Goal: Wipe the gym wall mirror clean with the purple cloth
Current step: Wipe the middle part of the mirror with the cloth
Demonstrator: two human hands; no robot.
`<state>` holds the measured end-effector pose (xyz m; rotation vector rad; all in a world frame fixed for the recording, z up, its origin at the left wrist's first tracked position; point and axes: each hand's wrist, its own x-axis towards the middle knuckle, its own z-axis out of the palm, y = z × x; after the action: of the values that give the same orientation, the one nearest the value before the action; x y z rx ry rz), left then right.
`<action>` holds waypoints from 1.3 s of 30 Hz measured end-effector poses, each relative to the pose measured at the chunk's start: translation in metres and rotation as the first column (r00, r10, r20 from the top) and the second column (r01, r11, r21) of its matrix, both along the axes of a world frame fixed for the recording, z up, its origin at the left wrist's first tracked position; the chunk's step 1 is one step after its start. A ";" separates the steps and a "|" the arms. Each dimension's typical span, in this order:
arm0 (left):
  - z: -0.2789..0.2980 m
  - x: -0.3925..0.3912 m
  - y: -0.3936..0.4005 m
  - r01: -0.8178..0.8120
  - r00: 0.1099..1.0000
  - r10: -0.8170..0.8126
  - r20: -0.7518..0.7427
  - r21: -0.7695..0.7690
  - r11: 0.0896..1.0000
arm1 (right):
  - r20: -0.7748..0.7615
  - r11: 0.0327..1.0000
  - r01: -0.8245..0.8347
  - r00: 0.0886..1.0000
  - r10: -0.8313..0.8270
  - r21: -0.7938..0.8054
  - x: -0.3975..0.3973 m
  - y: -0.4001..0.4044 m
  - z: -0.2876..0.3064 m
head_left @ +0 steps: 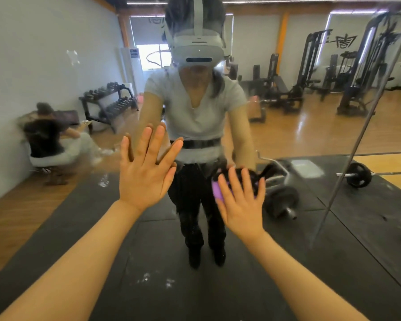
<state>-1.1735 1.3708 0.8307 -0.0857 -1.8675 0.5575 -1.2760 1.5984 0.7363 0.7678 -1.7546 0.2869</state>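
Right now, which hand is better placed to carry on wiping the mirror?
The right hand: its straight fingers press the purple cloth flat against the mirror. The left hand rests bare on the glass, fingers spread, with no cloth.

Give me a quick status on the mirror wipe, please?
Left hand open, flat on the mirror. Right hand flat, pressing the purple cloth to the glass. Smears remain low on the mirror; nothing in the way.

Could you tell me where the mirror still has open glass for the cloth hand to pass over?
Open glass lies right of the right hand pressing the purple cloth, and below both wrists on the mirror. It is crowded in the narrow gap between it and the flat left hand.
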 end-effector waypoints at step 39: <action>0.007 0.060 -0.062 -0.042 0.996 0.028 0.082 0.171 0.984 | -0.097 0.990 -0.106 0.989 0.114 0.088 0.015 -0.044 0.061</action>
<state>-1.1131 1.3084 0.8374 0.0404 -1.9900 0.4197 -1.2607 1.5541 0.7971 0.9254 -1.6385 0.2462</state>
